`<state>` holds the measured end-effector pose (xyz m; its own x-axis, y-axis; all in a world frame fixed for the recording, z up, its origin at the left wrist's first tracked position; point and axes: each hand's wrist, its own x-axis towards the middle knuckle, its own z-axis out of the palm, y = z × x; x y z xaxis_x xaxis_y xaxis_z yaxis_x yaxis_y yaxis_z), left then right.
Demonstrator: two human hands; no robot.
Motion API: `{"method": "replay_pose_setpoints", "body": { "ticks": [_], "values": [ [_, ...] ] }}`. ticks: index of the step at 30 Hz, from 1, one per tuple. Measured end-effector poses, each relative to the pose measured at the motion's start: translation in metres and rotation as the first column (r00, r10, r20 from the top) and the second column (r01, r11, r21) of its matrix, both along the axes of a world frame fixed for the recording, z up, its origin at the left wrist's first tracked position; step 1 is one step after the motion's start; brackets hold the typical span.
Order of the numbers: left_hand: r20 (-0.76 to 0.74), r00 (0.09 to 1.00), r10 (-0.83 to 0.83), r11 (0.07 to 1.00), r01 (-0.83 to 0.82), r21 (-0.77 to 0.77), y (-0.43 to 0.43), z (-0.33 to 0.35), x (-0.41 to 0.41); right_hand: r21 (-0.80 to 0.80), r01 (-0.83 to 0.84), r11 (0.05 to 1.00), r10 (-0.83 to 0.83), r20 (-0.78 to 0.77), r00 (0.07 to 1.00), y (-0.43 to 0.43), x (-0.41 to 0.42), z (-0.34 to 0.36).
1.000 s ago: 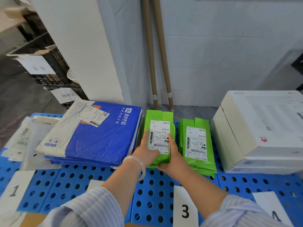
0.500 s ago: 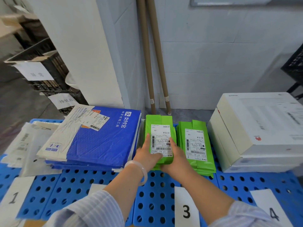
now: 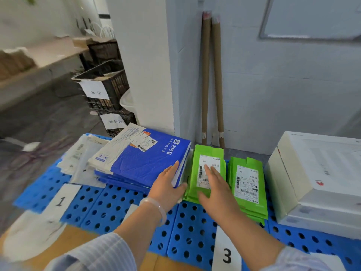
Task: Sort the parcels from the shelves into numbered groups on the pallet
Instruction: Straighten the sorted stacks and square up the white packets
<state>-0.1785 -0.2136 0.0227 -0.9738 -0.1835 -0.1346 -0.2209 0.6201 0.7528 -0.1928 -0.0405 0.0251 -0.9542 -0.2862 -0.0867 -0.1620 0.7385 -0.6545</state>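
A stack of green parcels (image 3: pixel 207 153) with white labels lies on the blue perforated pallet (image 3: pixel 109 208), behind the paper sign "3" (image 3: pixel 226 255). My right hand (image 3: pixel 216 190) lies flat over the near half of that stack, fingers straight. My left hand (image 3: pixel 168 186) is open beside it, fingers along the edge of the blue mailers (image 3: pixel 148 165), thumb touching the green stack's left corner. A second green stack (image 3: pixel 248 184) sits just to the right. Sign "1" (image 3: pixel 61 200) lies at the left.
White boxes (image 3: pixel 316 177) stand on the pallet at the right. White and grey bags (image 3: pixel 78 161) lie at the left end. Two cardboard tubes (image 3: pixel 212 79) lean against the wall behind. Black crates (image 3: pixel 105 83) with paper labels stand beside a white pillar.
Both hands have let go of the green parcel and opened; it now lies on the stack. My view has swung left and upward.
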Motion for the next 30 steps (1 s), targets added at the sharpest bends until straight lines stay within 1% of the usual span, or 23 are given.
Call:
{"method": "replay_pose_setpoints", "body": {
  "ticks": [3,5,7,9,13,16,19,21,23,26,30],
  "values": [
    [-0.046,0.999,0.006,0.998,-0.003,0.070,-0.013,0.004,0.015,0.012,-0.038,0.999,0.038,-0.011,0.999,-0.014,0.008,-0.003],
    [-0.082,0.997,0.001,0.997,0.005,0.074,-0.026,0.008,0.021,0.015,-0.057,0.998,0.057,-0.012,0.998,-0.028,0.011,-0.003],
    [-0.096,0.995,-0.008,1.000,0.010,0.023,-0.049,0.010,0.021,0.030,-0.093,0.995,0.093,-0.026,0.995,-0.045,0.011,-0.002],
    [-0.078,0.997,-0.003,0.999,0.001,-0.034,-0.077,0.010,0.018,0.068,-0.131,0.989,0.134,-0.027,0.991,-0.066,0.010,-0.003],
    [-0.049,0.999,0.016,0.993,-0.021,-0.116,-0.140,0.001,0.015,0.198,-0.159,0.967,0.166,-0.017,0.986,-0.110,0.006,-0.014],
    [-0.018,1.000,0.020,0.984,-0.022,-0.178,-0.193,-0.011,0.009,0.279,-0.099,0.955,0.106,-0.007,0.994,-0.134,0.004,-0.025],
    [-0.005,0.993,0.114,0.970,-0.112,-0.214,-0.237,-0.019,-0.003,0.294,0.003,0.956,0.018,-0.070,0.997,-0.145,0.002,-0.030],
    [0.033,0.986,0.166,0.957,-0.153,-0.245,-0.257,-0.021,-0.011,0.276,0.066,0.959,-0.047,-0.077,0.996,-0.146,0.001,-0.032],
    [0.120,0.985,0.128,0.952,-0.088,-0.292,-0.270,-0.024,-0.018,0.253,0.131,0.958,-0.121,-0.054,0.991,-0.146,0.001,-0.035],
    [0.225,0.973,0.058,0.956,0.011,-0.292,-0.281,-0.027,-0.022,0.257,0.158,0.953,-0.158,-0.021,0.987,-0.148,0.003,-0.036],
    [0.218,0.976,0.031,0.957,0.034,-0.288,-0.287,-0.030,-0.026,0.180,0.215,0.960,-0.226,0.042,0.973,-0.152,0.000,-0.039]
  ]
}}
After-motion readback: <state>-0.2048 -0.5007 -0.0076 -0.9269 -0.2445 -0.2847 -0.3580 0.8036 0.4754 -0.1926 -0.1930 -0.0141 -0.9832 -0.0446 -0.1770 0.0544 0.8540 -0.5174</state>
